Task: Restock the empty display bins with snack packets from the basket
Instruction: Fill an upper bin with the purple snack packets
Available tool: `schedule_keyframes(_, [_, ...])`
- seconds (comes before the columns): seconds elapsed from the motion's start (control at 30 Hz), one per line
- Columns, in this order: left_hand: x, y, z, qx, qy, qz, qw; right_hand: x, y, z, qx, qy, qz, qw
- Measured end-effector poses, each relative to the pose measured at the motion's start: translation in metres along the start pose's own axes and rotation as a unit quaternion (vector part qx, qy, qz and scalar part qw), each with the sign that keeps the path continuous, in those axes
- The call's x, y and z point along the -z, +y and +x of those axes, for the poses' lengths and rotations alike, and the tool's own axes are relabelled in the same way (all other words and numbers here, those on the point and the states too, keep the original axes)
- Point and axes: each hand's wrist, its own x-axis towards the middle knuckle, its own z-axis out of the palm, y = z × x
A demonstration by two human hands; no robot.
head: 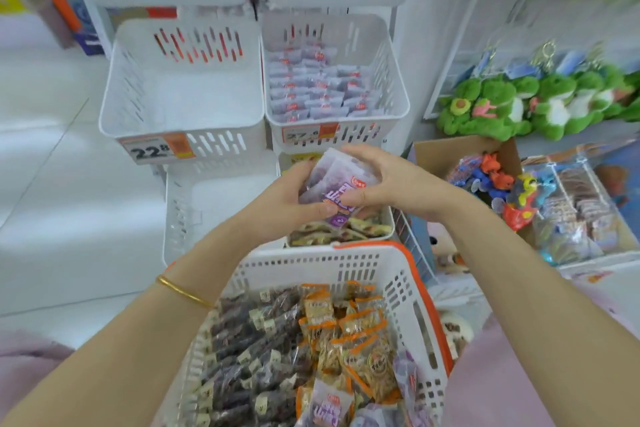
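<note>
Partly, left hand [292, 198] and right hand [388, 180] cover purple packets [339, 178]

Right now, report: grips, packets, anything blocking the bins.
Left grip and right grip both holding the purple packets, beyond the basket. Empty bin at upper left unfilled. Path to it unobstructed.

Left hand [287, 199] and right hand [381, 180] were bare, forearms bare too. Thin gold bangle [183, 291] sat on the left wrist. Pale pink clothing [498, 378] showed at both lower corners.
</note>
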Motion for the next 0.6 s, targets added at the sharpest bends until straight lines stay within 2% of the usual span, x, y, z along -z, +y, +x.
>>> schedule_keyframes(0.07, [0.009,0.017,0.033,-0.027,0.009,0.066,0.997,0.027,-0.015,0.012,0.020,0.025,-0.028,0.999])
schedule_keyframes(0.17, [0.021,0.039,0.088,-0.055,0.075,0.150,0.984,0.063,-0.032,0.038,0.097,0.119,-0.073,0.985])
schedule_keyframes(0.2, [0.026,0.043,0.107,-0.072,0.092,0.167,0.979,0.075,-0.035,0.048,0.125,0.163,-0.124,0.971])
schedule_keyframes(0.27, [0.039,0.043,0.147,-0.091,0.124,0.219,0.964,0.098,-0.034,0.074,0.171,0.265,-0.266,0.911])
schedule_keyframes(0.33, [0.052,0.036,0.182,-0.068,0.146,0.289,0.944,0.117,-0.027,0.106,0.194,0.332,-0.351,0.854])
schedule_keyframes(0.47, [0.073,0.016,0.243,-0.057,0.163,0.421,0.891,0.139,-0.010,0.179,0.205,0.348,-0.460,0.791])
schedule_keyframes(0.6, [0.085,0.005,0.286,-0.024,0.150,0.554,0.818,0.149,-0.004,0.233,0.186,0.368,-0.470,0.781])
